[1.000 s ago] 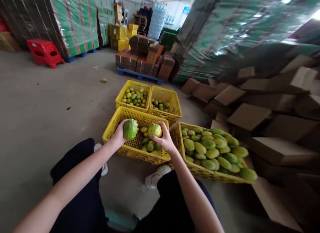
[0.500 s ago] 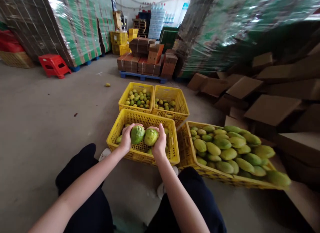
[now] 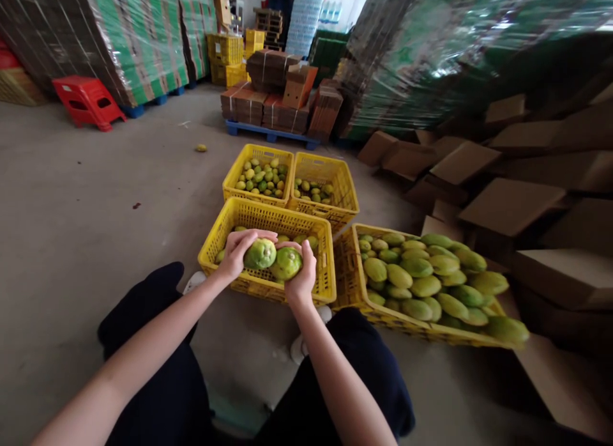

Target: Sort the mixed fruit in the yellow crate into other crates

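Note:
My left hand (image 3: 235, 253) is closed round a green papaya (image 3: 260, 253), its fingers over the far side. In my right hand (image 3: 303, 275) is another green papaya (image 3: 287, 263) with yellowish patches, its knobby end turned towards me. The two fruits are side by side, touching or nearly so. Both are held above the near yellow crate (image 3: 218, 232), where several more fruits lie partly hidden behind my hands. To the right stands a crate (image 3: 357, 267) heaped with green-yellow papayas (image 3: 425, 286).
Two more yellow crates (image 3: 234, 171) with smaller fruits stand just beyond. One loose fruit (image 3: 201, 148) lies on the floor. Cardboard boxes (image 3: 512, 206) pile up at right. A red stool (image 3: 89, 103) and a blue pallet (image 3: 272, 134) with stacked cardboard are farther back.
The view has tipped down and shifted slightly right. The papaya in my left hand has turned and tilted, and the two fruits have come closer together. Both hands keep their hold.

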Available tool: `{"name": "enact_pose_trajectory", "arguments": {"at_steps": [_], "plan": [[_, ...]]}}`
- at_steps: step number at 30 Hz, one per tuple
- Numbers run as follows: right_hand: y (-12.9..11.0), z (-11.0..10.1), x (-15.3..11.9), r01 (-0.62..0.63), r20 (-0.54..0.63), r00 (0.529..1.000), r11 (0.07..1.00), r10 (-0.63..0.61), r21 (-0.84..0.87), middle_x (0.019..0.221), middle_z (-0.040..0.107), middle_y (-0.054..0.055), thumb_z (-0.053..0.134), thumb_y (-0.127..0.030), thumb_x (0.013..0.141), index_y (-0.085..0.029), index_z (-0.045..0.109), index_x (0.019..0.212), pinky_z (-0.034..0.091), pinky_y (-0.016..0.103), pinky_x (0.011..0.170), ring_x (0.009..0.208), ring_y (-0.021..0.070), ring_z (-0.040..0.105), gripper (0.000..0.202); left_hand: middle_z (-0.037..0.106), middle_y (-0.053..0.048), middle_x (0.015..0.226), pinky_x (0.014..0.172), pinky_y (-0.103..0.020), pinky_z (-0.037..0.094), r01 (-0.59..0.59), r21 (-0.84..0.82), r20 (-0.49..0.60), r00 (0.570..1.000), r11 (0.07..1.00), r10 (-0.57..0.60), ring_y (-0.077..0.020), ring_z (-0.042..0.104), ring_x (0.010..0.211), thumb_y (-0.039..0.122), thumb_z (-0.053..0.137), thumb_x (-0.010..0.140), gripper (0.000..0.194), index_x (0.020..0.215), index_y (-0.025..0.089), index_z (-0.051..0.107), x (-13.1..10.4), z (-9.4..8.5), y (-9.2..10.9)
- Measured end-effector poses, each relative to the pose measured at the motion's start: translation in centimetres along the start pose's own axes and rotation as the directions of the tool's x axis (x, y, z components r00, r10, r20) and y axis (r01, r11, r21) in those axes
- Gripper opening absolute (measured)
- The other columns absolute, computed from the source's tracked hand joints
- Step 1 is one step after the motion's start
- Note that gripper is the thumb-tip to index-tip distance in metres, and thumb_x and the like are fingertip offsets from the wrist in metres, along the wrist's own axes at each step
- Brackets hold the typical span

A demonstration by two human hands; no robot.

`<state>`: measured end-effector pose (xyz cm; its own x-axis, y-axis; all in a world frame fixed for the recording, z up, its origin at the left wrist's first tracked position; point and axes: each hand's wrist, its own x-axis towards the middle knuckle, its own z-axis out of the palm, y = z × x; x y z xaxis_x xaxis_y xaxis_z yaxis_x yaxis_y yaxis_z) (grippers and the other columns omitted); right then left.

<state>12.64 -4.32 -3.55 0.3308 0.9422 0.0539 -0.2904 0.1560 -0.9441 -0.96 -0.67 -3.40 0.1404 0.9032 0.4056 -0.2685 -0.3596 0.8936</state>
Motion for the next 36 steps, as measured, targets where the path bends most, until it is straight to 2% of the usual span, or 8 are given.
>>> {"name": "enact_pose_trajectory", "arguments": {"at_steps": [6,9,12,16,19,24,30,36], "plan": [[-0.5,0.1,-0.9,0.108,-0.005,0.994,0.994,-0.109,-0.021,0.067,0.073,0.003,0.046,-0.058,0.088,-0.022,0.072,0.06,0.051,0.035,0.075,0.072,0.0229,0.068,0.052,0.082,-0.007,0.086,0.082,-0.036,0.056,0.013,-0.004,0.038,0.999,1.0,-0.012,-0.0249,0.075,0.083,0.052,0.055,0.094,0.045,0.085,0.019,0.084,-0.2,0.0,0.3],[-0.3,0.1,-0.4,-0.044,-0.061,0.997,0.997,0.047,0.058,0.064,0.071,0.003,0.049,-0.062,0.084,-0.023,0.068,0.059,0.053,0.036,0.077,0.075,0.024,0.069,0.05,0.082,-0.007,0.089,0.085,-0.036,0.056,0.088,0.031,0.005,0.996,0.996,-0.088,-0.0251,0.075,0.087,0.058,0.054,0.095,0.048,0.084,0.021,0.083,0.0,0.3,0.0],[-0.4,0.2,0.7,-0.304,-0.133,0.934,0.933,0.332,0.195,0.062,0.068,0.002,0.053,-0.064,0.078,-0.023,0.066,0.065,0.056,0.036,0.075,0.079,0.0252,0.07,0.044,0.081,-0.008,0.103,0.099,-0.038,0.053,0.207,0.039,-0.076,0.976,0.978,-0.204,-0.0274,0.073,0.104,0.066,0.055,0.092,0.051,0.09,0.022,0.082,0.3,0.5,-0.8],[-1.1,0.1,1.8,-0.516,-0.097,0.823,0.807,0.56,0.287,0.066,0.069,-0.001,0.061,-0.047,0.073,-0.024,0.061,0.075,0.059,0.035,0.07,0.082,0.0246,0.071,0.023,0.08,-0.008,0.099,0.088,-0.038,0.059,0.522,-0.128,-0.131,0.834,0.844,-0.536,-0.0282,0.073,0.104,0.066,0.06,0.087,0.049,0.096,0.022,0.079,0.8,0.4,-1.9],[-1.6,0.1,1.9,-0.53,-0.035,0.838,0.827,0.544,0.188,0.069,0.068,-0.004,0.066,-0.034,0.067,-0.024,0.061,0.081,0.058,0.03,0.059,0.074,0.0209,0.069,0.017,0.079,-0.006,0.09,0.063,-0.029,0.059,0.698,-0.2,-0.121,0.679,0.688,-0.724,-0.0238,0.074,0.084,0.05,0.077,0.076,0.034,0.094,0.021,0.077,1.0,0.1,-1.9],[-2.0,0.4,2.1,-0.568,0.032,0.823,0.82,0.567,0.074,0.064,0.065,0.0,0.064,-0.038,0.074,-0.022,0.062,0.084,0.041,0.024,0.034,0.055,0.019,0.063,0.019,0.078,-0.005,0.087,0.053,-0.026,0.057,0.682,-0.409,-0.135,0.611,0.606,-0.78,-0.0188,0.071,0.067,0.034,0.069,0.08,0.029,0.104,0.019,0.076,1.7,0.1,-0.7],[-2.0,0.1,2.9,-0.622,0.134,0.777,0.716,0.616,0.317,0.064,0.067,0.005,0.059,-0.042,0.075,-0.02,0.061,0.077,0.049,0.028,0.041,0.053,0.0192,0.063,0.023,0.075,-0.013,0.074,0.064,-0.038,0.063,0.689,-0.647,0.029,0.449,0.325,-0.893,-0.0268,0.076,0.071,0.035,0.051,0.089,0.039,0.11,0.008,0.071,2.7,0.1,0.2],[-1.9,0.8,2.8,-0.644,0.051,0.729,0.659,0.683,0.389,0.065,0.068,0.004,0.057,-0.042,0.078,-0.021,0.061,0.078,0.045,0.024,0.039,0.057,0.0186,0.063,0.021,0.076,-0.011,0.074,0.063,-0.037,0.063,0.699,-0.624,-0.005,0.444,0.35,-0.896,-0.0253,0.075,0.069,0.026,0.05,0.086,0.037,0.113,0.012,0.07,2.3,0.1,-1.1]]}}
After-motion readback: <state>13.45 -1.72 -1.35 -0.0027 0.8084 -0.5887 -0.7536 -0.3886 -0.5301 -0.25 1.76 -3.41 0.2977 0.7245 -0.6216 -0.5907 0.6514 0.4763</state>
